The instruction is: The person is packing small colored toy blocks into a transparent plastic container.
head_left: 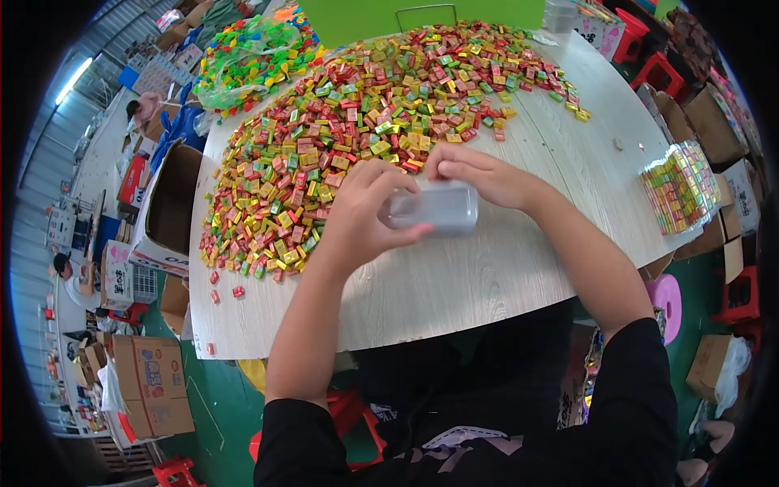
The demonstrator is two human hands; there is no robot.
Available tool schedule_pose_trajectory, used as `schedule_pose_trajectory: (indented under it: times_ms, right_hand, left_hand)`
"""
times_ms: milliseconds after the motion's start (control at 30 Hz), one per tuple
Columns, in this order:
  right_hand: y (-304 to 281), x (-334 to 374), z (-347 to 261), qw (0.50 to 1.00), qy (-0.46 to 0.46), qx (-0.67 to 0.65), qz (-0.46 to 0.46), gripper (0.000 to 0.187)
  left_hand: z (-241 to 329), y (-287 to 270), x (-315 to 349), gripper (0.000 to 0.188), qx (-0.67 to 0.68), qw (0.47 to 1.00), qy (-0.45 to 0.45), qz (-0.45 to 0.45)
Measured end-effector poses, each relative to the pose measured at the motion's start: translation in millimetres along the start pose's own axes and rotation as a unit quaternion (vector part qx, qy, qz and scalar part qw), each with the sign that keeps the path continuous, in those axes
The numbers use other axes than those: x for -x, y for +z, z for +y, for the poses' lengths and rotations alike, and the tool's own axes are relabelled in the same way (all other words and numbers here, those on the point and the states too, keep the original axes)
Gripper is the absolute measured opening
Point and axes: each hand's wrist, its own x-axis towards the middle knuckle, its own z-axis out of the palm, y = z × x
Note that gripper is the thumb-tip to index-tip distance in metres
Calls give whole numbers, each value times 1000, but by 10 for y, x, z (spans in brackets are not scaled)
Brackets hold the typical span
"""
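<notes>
My left hand (367,207) grips a clear plastic container (446,208) lying on its side, thumb below and fingers above. The container is slightly blurred, and its inside looks mostly see-through. Just above its far end, my right hand (475,172) is closed, fingers curled beside the pile; whatever is in them is hidden. Beyond both hands spreads a big heap of small wrapped candies (349,122) in red, yellow, green and pink. My left fingers are close to the heap's near edge.
A bag of bright plastic pieces (251,65) lies at the table's far left. A green panel (349,20) stands at the back. On the right edge sits a clear pack of candies (680,188). An open cardboard box (166,207) adjoins the left edge of the table (519,268).
</notes>
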Motion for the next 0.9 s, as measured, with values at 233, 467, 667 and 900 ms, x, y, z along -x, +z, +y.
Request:
schedule_pose_trajectory:
  times_ms: [233,467,667,900]
  right_hand:
    - [-52,14,-36,1000,20,-16,5,28]
    - [-138,60,-107,998,31,42,-39,33]
    - [-127,87,-35,997,67,-26,-33,35]
    - [-41,62,-80,993,108,5,-46,37]
  left_hand:
    - [27,25,-55,46,-28,999,19,4]
    - [58,-36,-31,49,-65,998,8,-9]
    - [134,-175,-72,55,-209,976,13,-63]
    - [220,-144,-38,57,-274,959,32,-62]
